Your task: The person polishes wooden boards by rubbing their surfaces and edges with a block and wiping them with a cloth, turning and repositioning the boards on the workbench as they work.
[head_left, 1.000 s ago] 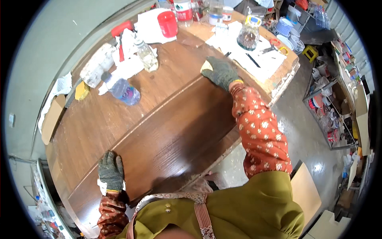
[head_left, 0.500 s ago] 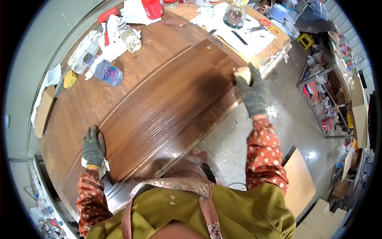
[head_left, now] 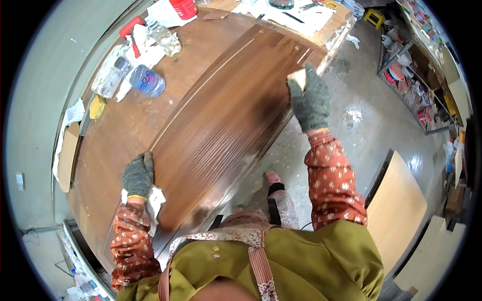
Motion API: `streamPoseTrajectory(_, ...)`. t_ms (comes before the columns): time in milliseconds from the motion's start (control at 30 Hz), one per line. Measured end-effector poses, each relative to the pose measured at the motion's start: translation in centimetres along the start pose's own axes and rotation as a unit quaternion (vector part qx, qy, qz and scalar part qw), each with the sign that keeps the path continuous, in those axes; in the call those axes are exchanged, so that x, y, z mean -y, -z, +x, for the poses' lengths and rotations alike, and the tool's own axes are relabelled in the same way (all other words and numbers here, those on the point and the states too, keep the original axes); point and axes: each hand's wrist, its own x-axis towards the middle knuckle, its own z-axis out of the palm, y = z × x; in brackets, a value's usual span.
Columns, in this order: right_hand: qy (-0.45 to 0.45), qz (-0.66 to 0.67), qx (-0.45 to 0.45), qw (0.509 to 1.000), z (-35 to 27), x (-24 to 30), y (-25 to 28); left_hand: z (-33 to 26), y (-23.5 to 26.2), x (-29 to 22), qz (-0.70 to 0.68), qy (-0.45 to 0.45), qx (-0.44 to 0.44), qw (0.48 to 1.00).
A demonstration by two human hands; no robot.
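Observation:
A long brown wooden panel with a glossy surface and fine grain lines lies slantwise on the wooden worktable. My right hand, in a dark grey knitted glove, grips a small pale pad at the panel's right edge near its far end. Whether the pad is folded cloth or sponge I cannot tell. On the panel's left edge rests my left hand, gloved alike, with its fingers stretched out. Crumpled white paper or cloth hangs beside the left wrist.
Beyond the panel's left side stand a water bottle, a glass jar and a red-handled tool. A red tub is at the back. White paper covers the far corner. Cluttered shelving and a leaning board are to the right.
My right hand, still gripping the pad, has come nearer along the panel's right edge. My left hand stays on the left edge. The whole view has shifted, showing more floor and my foot.

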Motion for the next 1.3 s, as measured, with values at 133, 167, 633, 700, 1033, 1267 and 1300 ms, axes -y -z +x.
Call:
streamPoseTrajectory(133,0.055,0.074,0.000,0.996,-10.9,8.6,-0.3,-1.4,1.0,1.9,-0.030,-0.038,-0.008,0.999)
streamPoseTrajectory(167,0.039,0.055,0.045,0.997,-15.7,12.2,-0.7,-2.1,1.0,3.5,-0.044,-0.066,-0.009,0.997)
streamPoseTrajectory(633,-0.041,-0.022,0.020,0.999,-12.3,12.5,0.7,-17.3,-3.1,24.7,0.011,-0.062,-0.022,0.998)
streamPoseTrajectory(700,-0.016,0.077,0.066,0.995,-17.6,18.0,0.8,-17.7,-3.4,25.4,0.011,-0.066,-0.041,0.997)
streamPoseTrajectory(1033,0.118,0.240,0.217,0.939,-30.6,32.6,4.0,-25.8,-3.0,32.4,-0.002,-0.036,0.014,0.999)
streamPoseTrajectory(1267,-0.003,0.201,0.217,0.955,-30.0,34.6,5.4,-33.4,-4.9,39.4,0.030,0.101,0.063,0.992)
streamPoseTrajectory(1300,0.128,0.269,0.069,0.952,-35.0,36.2,3.4,-33.0,-4.8,39.0,0.024,0.092,0.044,0.994)
